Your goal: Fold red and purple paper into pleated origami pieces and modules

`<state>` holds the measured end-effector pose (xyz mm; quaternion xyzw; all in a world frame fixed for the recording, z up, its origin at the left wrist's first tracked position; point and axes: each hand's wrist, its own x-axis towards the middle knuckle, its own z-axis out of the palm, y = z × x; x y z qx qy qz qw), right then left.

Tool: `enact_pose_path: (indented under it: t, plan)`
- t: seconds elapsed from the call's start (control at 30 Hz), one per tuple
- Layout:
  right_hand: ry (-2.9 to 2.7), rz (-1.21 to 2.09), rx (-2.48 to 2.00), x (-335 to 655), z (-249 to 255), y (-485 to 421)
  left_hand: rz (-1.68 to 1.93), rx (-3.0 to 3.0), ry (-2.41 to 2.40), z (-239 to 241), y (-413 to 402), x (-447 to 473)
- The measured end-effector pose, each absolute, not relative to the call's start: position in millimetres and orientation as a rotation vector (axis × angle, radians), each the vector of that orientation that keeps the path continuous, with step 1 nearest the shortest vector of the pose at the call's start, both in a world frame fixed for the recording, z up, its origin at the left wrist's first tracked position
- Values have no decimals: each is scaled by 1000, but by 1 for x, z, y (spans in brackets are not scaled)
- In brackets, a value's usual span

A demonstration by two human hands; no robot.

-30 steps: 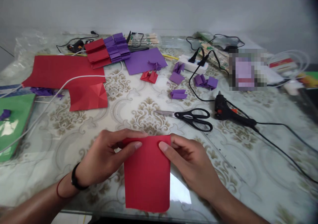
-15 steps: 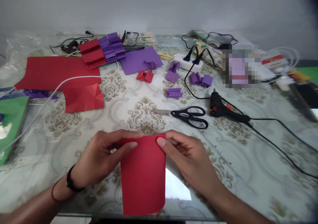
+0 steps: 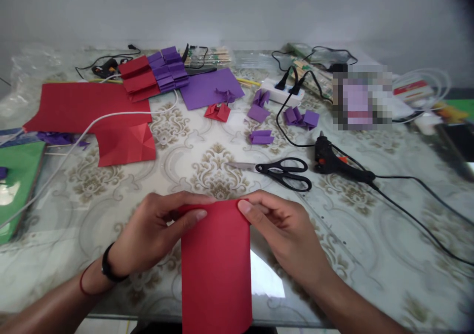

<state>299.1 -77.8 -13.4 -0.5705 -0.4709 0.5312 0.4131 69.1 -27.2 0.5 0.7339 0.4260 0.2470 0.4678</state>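
A sheet of red paper hangs between my hands, its lower end reaching past the table's front edge. My left hand pinches the upper left corner, thumb on the near face and fingers behind. At the upper right corner, my right hand grips the same sheet between thumb and fingers. The top edge looks slightly bent over; how far it is folded I cannot tell. Just beyond the paper lie black-handled scissors, closed, blades pointing left. A black hot glue gun rests to their right.
Folded purple pieces and a folded red piece lie mid-table. Behind them is a white power strip with black plugs. More red paper, a purple sheet and a white cable spread at the left.
The red sheet has come slightly lower and closer, its bottom end now running out of view. Both hands keep their grip, the right one shifting a little.
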Motion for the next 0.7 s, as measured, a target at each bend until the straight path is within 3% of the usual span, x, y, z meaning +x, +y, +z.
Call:
enact_pose_path:
  t: [0.43,0.7]
  plan:
    - [-1447,1477,-1500,299,-16,-75,443,1747,905,-2,-26,71]
    - [-1321,1200,-1562,303,-17,-77,441,1456,944,-4,-32,73]
